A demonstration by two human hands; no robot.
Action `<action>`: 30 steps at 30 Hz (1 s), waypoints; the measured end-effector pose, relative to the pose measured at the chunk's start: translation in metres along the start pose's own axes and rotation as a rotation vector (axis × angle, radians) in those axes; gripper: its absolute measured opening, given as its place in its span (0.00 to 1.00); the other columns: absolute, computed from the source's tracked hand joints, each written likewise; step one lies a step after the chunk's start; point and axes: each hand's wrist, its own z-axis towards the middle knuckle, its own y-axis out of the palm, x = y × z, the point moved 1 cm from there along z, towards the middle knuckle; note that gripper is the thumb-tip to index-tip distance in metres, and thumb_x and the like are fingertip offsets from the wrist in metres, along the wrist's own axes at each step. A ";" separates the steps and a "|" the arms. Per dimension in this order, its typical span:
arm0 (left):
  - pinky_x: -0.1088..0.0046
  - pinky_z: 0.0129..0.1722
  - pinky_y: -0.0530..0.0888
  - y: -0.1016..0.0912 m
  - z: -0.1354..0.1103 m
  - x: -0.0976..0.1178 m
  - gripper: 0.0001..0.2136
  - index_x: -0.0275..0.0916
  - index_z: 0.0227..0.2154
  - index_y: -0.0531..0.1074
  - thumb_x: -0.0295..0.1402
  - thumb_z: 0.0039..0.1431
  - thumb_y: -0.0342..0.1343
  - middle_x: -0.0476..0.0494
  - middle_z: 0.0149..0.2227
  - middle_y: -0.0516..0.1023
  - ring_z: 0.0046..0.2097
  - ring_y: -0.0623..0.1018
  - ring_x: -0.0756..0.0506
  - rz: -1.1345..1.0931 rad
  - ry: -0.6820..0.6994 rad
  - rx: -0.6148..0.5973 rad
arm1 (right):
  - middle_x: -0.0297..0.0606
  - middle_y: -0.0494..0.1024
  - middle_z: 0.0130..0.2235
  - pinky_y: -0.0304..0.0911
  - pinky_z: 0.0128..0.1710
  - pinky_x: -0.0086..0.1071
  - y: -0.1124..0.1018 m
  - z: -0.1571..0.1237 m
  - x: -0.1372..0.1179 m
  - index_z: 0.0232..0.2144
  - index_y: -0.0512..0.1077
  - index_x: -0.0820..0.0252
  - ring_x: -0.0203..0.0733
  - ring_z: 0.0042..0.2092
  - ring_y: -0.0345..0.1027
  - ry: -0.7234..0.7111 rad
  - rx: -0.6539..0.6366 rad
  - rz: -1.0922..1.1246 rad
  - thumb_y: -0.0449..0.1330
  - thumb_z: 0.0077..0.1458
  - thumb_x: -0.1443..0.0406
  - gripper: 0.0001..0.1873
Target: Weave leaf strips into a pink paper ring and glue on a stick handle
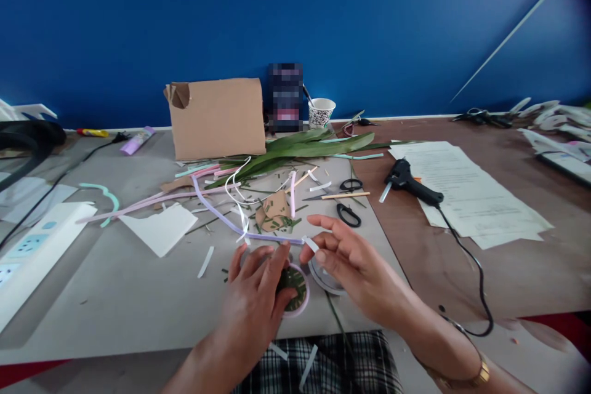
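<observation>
My right hand [344, 255] pinches a small white strip [311, 244] between thumb and fingers, at the end of a fuzzy purple pipe cleaner [272, 237]. My left hand [258, 280] lies palm down with its fingers spread. Its index fingertip is close to the purple pipe cleaner; whether they touch I cannot tell. The left thumb rests over a round disc [298, 289] with green leaf bits inside a pink rim. A clear round lid-like piece [325, 274] lies partly under my right hand. Black-handled scissors [349, 214] lie just beyond.
A black glue gun [409, 181] with a cord lies at right on printed papers [480, 197]. Behind are a cardboard piece [217, 120], a patterned cup [321, 114] and long green leaves [309, 144]. At left sit a white power strip [41, 252] and white paper [161, 228].
</observation>
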 end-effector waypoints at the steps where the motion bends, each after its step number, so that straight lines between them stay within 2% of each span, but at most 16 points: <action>1: 0.50 0.60 0.50 -0.001 0.000 0.001 0.27 0.41 0.61 0.53 0.27 0.60 0.51 0.40 0.49 0.77 0.54 0.69 0.38 0.033 0.016 -0.007 | 0.37 0.75 0.35 0.62 0.39 0.31 0.000 0.001 -0.002 0.55 0.56 0.60 0.38 0.37 0.69 0.001 0.003 0.014 0.51 0.61 0.63 0.21; 4: 0.49 0.62 0.44 -0.002 0.001 0.003 0.27 0.40 0.62 0.53 0.27 0.61 0.52 0.41 0.48 0.79 0.54 0.70 0.38 0.101 0.068 -0.021 | 0.36 0.75 0.35 0.61 0.38 0.31 0.000 0.002 -0.006 0.54 0.57 0.60 0.38 0.37 0.68 -0.008 0.008 0.029 0.52 0.61 0.63 0.20; 7: 0.50 0.62 0.44 -0.002 0.000 0.000 0.27 0.41 0.62 0.51 0.27 0.61 0.51 0.42 0.48 0.79 0.54 0.71 0.39 0.052 0.078 -0.013 | 0.37 0.75 0.35 0.60 0.35 0.30 0.000 0.003 -0.007 0.55 0.57 0.60 0.37 0.34 0.67 -0.023 0.015 0.013 0.51 0.61 0.63 0.20; 10: 0.53 0.63 0.46 -0.004 0.000 -0.005 0.27 0.43 0.63 0.47 0.25 0.63 0.46 0.45 0.46 0.80 0.52 0.74 0.43 -0.085 -0.011 -0.009 | 0.37 0.76 0.36 0.57 0.30 0.30 -0.002 0.004 -0.007 0.55 0.56 0.60 0.34 0.29 0.63 -0.008 0.020 -0.011 0.52 0.61 0.62 0.21; 14: 0.51 0.63 0.50 -0.006 0.000 -0.008 0.24 0.42 0.62 0.49 0.28 0.65 0.44 0.43 0.44 0.82 0.53 0.75 0.43 -0.189 -0.121 -0.003 | 0.38 0.76 0.35 0.56 0.30 0.30 -0.004 0.004 -0.007 0.55 0.56 0.62 0.35 0.30 0.63 -0.012 0.025 0.021 0.52 0.61 0.60 0.22; 23: 0.43 0.63 0.49 -0.007 0.000 -0.010 0.20 0.42 0.59 0.54 0.31 0.65 0.43 0.40 0.46 0.81 0.53 0.76 0.41 -0.303 -0.205 -0.018 | 0.38 0.76 0.34 0.56 0.33 0.31 -0.006 0.006 -0.010 0.54 0.57 0.63 0.36 0.32 0.66 -0.008 0.021 0.059 0.53 0.60 0.60 0.22; 30: 0.43 0.64 0.46 -0.010 0.002 -0.010 0.19 0.43 0.58 0.56 0.33 0.65 0.43 0.41 0.49 0.80 0.55 0.75 0.41 -0.378 -0.267 -0.028 | 0.38 0.76 0.33 0.58 0.36 0.33 -0.008 0.008 -0.010 0.54 0.57 0.64 0.38 0.35 0.67 -0.014 0.026 0.087 0.53 0.60 0.61 0.22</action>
